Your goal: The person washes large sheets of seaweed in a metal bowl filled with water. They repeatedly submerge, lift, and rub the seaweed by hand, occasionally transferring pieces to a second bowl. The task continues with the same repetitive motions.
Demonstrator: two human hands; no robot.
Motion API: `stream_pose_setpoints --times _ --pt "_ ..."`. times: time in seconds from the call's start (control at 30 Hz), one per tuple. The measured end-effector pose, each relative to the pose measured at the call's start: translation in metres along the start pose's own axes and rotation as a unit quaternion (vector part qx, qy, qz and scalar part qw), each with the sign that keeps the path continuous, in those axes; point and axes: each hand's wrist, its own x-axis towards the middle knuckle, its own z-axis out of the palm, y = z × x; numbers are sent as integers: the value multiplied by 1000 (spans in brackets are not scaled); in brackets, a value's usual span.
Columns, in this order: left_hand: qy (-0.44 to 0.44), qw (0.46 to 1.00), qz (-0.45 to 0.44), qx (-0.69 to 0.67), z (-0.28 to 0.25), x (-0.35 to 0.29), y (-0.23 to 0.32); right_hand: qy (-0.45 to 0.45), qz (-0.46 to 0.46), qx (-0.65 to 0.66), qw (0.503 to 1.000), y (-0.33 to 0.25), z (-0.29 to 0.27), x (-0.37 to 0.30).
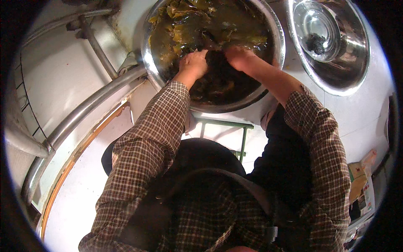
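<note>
A wide metal basin [280, 46] holds brownish water with yellow-green, leaf-like pieces [184, 14] at the far left and a dark mass [216, 86] nearer me. Over its middle, my left hand [194, 64] is closed, thumb and fingers pinching the edge of a dark, wet leafy piece [208, 40]. My right hand [240, 56] is beside it, curled inward at the water's surface. Its fingertips are blurred and partly hidden, so what they hold cannot be made out. Both forearms reach in from below in checked sleeves.
At the far right stands a second metal basin [357, 63] with a clear round bowl [308, 25] and a dark clump [315, 43] inside. A curved metal rail [86, 107] runs along the left. Below the basin shows a green metal frame [226, 123]. Packages [357, 180] lie at the right edge.
</note>
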Motion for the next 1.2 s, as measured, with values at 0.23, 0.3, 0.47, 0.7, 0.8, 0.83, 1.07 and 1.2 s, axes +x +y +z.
stream_pose_setpoints --times 0.23,0.3,0.47,0.7,0.8,0.83,1.07,1.2 --pt "74 967 3 -243 -17 -22 -34 126 33 286 949 11 -67 -24" --pt "92 924 -32 -371 -30 -32 -49 205 28 370 906 25 -64 -37" --pt "-18 655 -172 -735 -86 -64 -44 173 102 559 804 20 -108 -68" --pt "-16 391 -27 -920 -101 -85 -35 -15 40 763 645 29 -121 -83" --pt "-12 380 -44 -924 -81 -84 -16 -80 19 540 838 32 -115 -83" --pt "-16 405 -35 -914 -65 -78 -22 -106 30 442 890 32 -114 -82" --pt "13 839 16 -543 -25 -58 -9 -32 -4 421 906 12 -108 -78" --pt "-41 825 -36 -563 -45 -53 -12 20 11 657 754 18 -111 -81"
